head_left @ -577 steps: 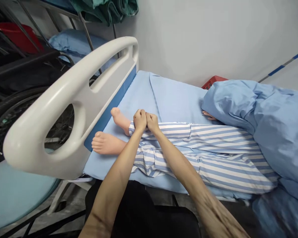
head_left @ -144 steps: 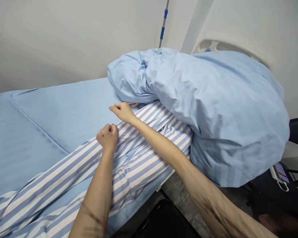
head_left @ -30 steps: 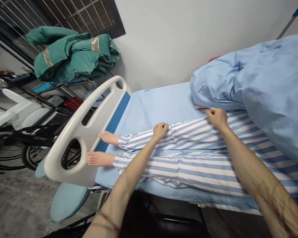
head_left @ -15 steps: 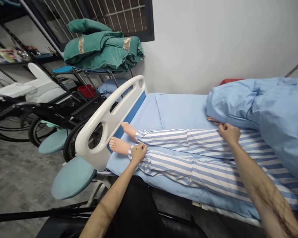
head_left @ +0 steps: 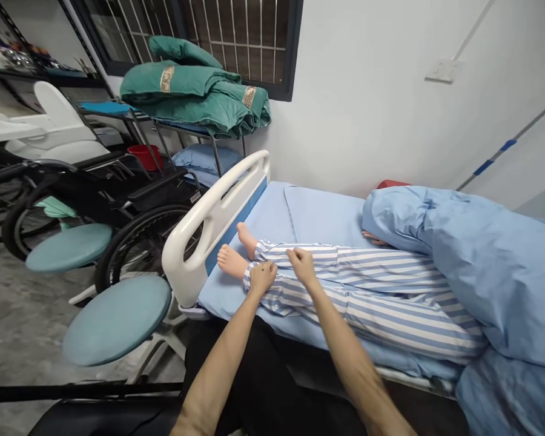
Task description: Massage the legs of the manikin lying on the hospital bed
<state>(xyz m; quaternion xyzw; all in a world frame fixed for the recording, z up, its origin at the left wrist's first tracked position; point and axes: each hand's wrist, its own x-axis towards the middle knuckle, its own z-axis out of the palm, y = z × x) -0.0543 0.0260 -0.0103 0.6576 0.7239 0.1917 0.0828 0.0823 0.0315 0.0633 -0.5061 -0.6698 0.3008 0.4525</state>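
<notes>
Nearest to us, our left hand (head_left: 262,277) is closed on the cuff of the striped trousers (head_left: 390,309), just beside the bare foot of the manikin (head_left: 231,261). Our right hand (head_left: 302,266) has come down from the thigh and now rests curled on the shin, but we cannot tell if it grips the cloth. The legs lie on the blue sheet (head_left: 318,212), right of the white footboard (head_left: 195,254); farther right is a blue duvet (head_left: 481,272).

The left hand (head_left: 262,277) rests curled knuckles-up, the right hand (head_left: 302,265) near it, seemingly half-closed
</notes>
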